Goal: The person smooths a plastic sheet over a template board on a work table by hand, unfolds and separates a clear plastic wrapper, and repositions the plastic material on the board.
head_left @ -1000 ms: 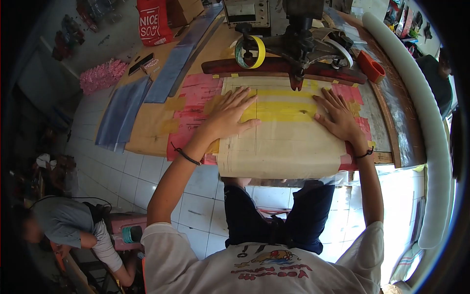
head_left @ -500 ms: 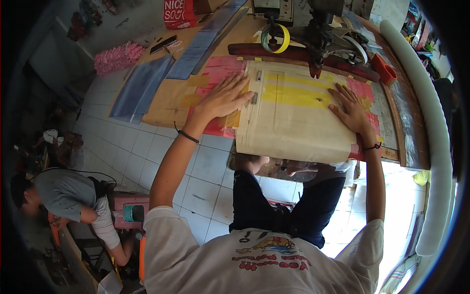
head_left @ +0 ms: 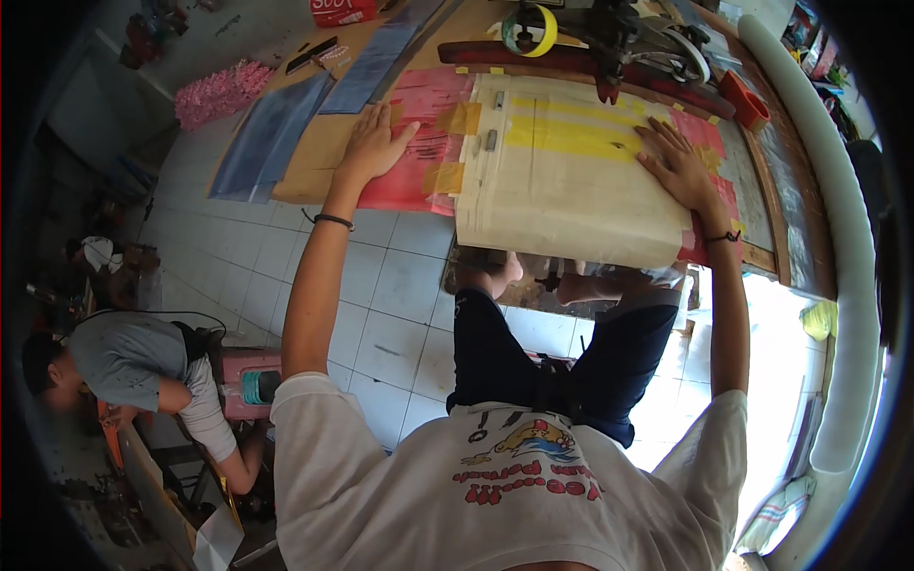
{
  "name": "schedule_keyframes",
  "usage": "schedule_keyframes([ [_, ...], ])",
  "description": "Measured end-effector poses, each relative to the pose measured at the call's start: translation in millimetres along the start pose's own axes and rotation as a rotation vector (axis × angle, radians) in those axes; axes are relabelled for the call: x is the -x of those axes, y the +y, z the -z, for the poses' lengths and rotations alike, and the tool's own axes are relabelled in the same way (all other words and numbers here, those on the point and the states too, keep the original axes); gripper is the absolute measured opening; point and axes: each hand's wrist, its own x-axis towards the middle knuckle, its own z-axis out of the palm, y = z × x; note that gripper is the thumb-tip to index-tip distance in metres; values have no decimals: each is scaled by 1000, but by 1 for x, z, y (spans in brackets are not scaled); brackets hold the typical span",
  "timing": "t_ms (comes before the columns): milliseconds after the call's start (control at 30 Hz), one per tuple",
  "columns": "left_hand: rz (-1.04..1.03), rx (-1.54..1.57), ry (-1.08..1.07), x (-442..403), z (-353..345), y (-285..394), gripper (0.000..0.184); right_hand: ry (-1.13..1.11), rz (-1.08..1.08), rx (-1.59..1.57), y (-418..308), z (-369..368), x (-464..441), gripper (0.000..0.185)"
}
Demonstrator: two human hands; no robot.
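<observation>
A beige sheet (head_left: 571,190) with yellow tape strips (head_left: 562,136) lies over the table edge, its front part hanging a little. My left hand (head_left: 374,149) rests with spread fingers on the red taped area (head_left: 419,143) left of the sheet. My right hand (head_left: 678,164) lies flat, fingers apart, on the sheet's right side by another red strip. Two small metal pieces sit near the sheet's left edge. Behind the sheet stands a dark machine head (head_left: 609,57) above a long dark red bar (head_left: 562,65).
Blue clear plastic sheets (head_left: 267,138) and a phone (head_left: 311,55) lie at the left. A yellow tape roll (head_left: 543,30) hangs on the machine. An orange-red holder (head_left: 745,100) and a long white roll (head_left: 843,238) are at the right. Another person (head_left: 133,357) sits low at the left.
My left hand has moved left, off the beige sheet and onto the red area, uncovering the metal pieces. My right hand stays on the sheet's right side. The view has shifted.
</observation>
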Motion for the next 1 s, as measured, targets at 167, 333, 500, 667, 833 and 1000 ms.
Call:
schedule_keyframes([
  [167,-18,-74,-11,-17,-10,-16,79,9,49,-15,5,-2,0,56],
  [333,-67,-144,-45,-11,31,31,56,41,58,30,5,-4,-2,58],
  [500,-395,274,-48,0,21,121,57,61,35,27,-3,-5,4,59],
  [667,-578,90,-88,-6,0,167,73,6,44,2,-2,-2,6,61],
  [833,-524,-116,-129,-16,11,169,76,-52,18,-7,-12,4,-4,65],
  [1000,-449,-150,-122,-22,16,170,81,-117,15,-18,-15,8,-21,66],
])
